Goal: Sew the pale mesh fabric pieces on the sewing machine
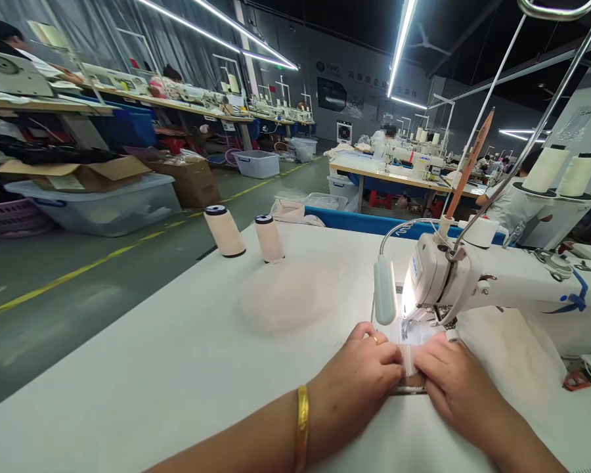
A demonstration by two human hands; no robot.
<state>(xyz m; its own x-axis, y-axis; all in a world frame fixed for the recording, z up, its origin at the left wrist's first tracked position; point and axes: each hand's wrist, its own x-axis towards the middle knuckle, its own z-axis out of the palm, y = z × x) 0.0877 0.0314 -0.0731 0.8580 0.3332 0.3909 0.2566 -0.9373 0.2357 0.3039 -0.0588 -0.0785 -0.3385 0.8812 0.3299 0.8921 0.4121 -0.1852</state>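
A white sewing machine stands on the right of the white table, its lamp lit over the needle area. Just in front of the presser foot lies a small strip of pale sheer fabric. From the left, my left hand, with curled fingers, grips this fabric's edge; a gold bracelet circles the wrist. My right hand presses its closed fingers on the other side of the strip, close under the machine head. The fingertips of both hands are partly hidden.
Sheer beige fabric lies left of the machine, and more fabric lies right of it. Two thread cones stand at the table's far edge. A lamp hangs beside the needle. Other people work at machines farther back.
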